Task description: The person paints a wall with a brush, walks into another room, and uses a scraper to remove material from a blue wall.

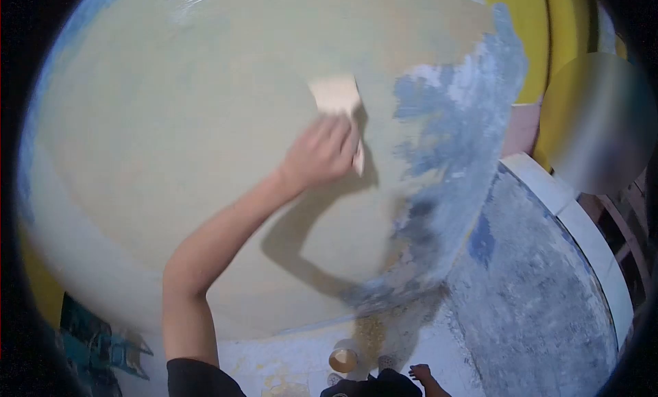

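My left hand point(323, 150) is closed around the handle of a flat paintbrush point(336, 95), raised against the wall. The brush has a wide, pale cream head pointing up, and its handle end sticks out below my fingers. Behind it, the wall point(205, 123) carries a pale greenish-cream coat over most of its face. Down by my body, my right hand point(419, 372) hangs low with its fingers apart, and nothing shows in it. A small bucket point(343, 359) with yellowish-cream contents stands on the floor near my feet.
Patchy blue-grey wall point(459, 123) lies to the right of the cream coat, beside a yellow section point(528, 40). A grey floor area point(541, 287) with a white curved edge point(582, 232) is at right. Green objects point(103, 342) sit lower left.
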Tool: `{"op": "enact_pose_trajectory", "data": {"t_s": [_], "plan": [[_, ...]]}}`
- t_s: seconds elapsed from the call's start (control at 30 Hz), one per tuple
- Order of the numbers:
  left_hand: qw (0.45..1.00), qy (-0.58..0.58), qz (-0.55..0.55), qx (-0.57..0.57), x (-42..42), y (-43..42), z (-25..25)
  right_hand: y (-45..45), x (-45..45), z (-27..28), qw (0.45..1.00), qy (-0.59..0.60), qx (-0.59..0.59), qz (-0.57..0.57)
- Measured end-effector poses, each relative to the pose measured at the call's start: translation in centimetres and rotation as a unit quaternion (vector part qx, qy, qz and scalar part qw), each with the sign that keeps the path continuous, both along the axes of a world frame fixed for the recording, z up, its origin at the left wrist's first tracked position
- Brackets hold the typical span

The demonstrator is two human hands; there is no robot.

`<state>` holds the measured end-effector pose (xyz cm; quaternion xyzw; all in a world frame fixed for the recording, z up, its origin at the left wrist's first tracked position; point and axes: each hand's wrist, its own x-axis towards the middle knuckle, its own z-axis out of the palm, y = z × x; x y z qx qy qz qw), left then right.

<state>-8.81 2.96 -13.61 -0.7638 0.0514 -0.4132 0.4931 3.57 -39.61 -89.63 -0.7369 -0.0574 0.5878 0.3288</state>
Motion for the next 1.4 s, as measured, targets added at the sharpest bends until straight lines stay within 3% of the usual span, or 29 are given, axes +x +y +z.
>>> {"op": "enact_pose_trajectory", "data": {"t_s": [0.1,0.17,0.27,0.3,0.37,0.47,0.53,0.57,0.6,0.63,0.67,0.73,0.77,0.8,0.83,0.87,0.9,1.0,1.07,1.2,1.33,1.4], "plan": [[0.972,0.124,-0.051,-0.195,0.7,-3.9,-8.9,-3.0,1.3,2.4,0.996,-0.065,0.050,-0.044],[0.951,0.156,-0.072,-0.258,0.6,-5.6,-15.7,-6.4,3.3,-2.9,0.971,-0.238,0.035,0.003],[0.902,0.185,-0.055,-0.387,-0.8,-8.1,-24.0,-10.8,4.9,-0.9,0.909,-0.404,0.041,-0.089],[0.881,0.199,-0.035,-0.427,-1.8,-8.9,-26.6,-12.0,4.7,3.8,0.911,-0.388,0.059,-0.129],[0.829,0.193,-0.012,-0.525,-3.6,-9.8,-32.3,-15.0,4.7,3.3,0.891,-0.417,0.044,-0.176],[0.798,0.147,-0.014,-0.584,-5.6,-11.9,-39.6,-18.8,3.6,3.5,0.901,-0.387,0.037,-0.192],[0.697,-0.021,0.060,-0.714,-7.0,-14.4,-42.6,-19.9,1.8,3.1,0.919,-0.325,0.029,-0.221],[0.694,-0.017,0.061,-0.717,-7.9,-15.5,-44.4,-20.6,0.8,2.6,0.933,-0.262,0.025,-0.247],[0.624,-0.068,0.099,-0.772,-8.7,-16.4,-46.4,-22.3,-0.3,-1.9,0.932,-0.297,0.032,-0.208],[0.546,-0.120,0.137,-0.818,-9.4,-17.1,-48.2,-21.7,-1.0,1.0,0.952,-0.209,0.008,-0.222],[0.545,-0.117,0.137,-0.819,-10.3,-17.9,-49.5,-22.5,-2.1,-1.1,0.960,-0.190,0.022,-0.207],[0.440,-0.138,0.249,-0.852,-11.6,-19.5,-52.1,-22.5,-3.6,-0.1,0.968,-0.133,-0.022,-0.210],[0.437,-0.140,0.251,-0.852,-11.9,-20.6,-53.5,-23.5,-4.6,-2.4,0.932,-0.325,0.153,-0.049],[0.344,-0.247,0.207,-0.882,-12.0,-21.4,-55.1,-24.2,-4.5,-4.8,0.981,-0.121,-0.028,-0.148],[0.242,-0.348,0.159,-0.891,-11.7,-22.2,-56.0,-24.1,-4.6,-4.1,0.982,-0.078,-0.042,-0.168],[0.205,-0.381,0.158,-0.888,-11.1,-23.3,-55.4,-25.6,-5.2,-8.6,0.984,-0.118,-0.017,-0.134],[0.201,-0.383,0.160,-0.887,-11.0,-23.9,-56.1,-27.2,-5.7,-13.0,0.982,-0.159,0.007,-0.100],[0.221,-0.328,0.217,-0.892,-12.4,-24.5,-62.2,-26.1,-3.5,-3.3,0.983,-0.017,-0.003,-0.184],[0.276,-0.322,0.216,-0.879,-12.6,-24.8,-65.8,-26.0,-1.8,-2.3,0.981,-0.001,-0.026,-0.193],[0.257,-0.332,0.246,-0.874,-13.8,-25.7,-72.4,-29.2,1.4,-6.1,0.978,0.005,-0.045,-0.203],[0.234,-0.301,0.316,-0.869,-13.9,-26.7,-75.1,-30.6,3.7,-7.9,0.980,-0.066,-0.042,-0.181],[0.216,-0.347,0.347,-0.844,-13.7,-27.0,-76.3,-31.1,4.2,-8.8,0.980,-0.086,-0.062,-0.166]]}}
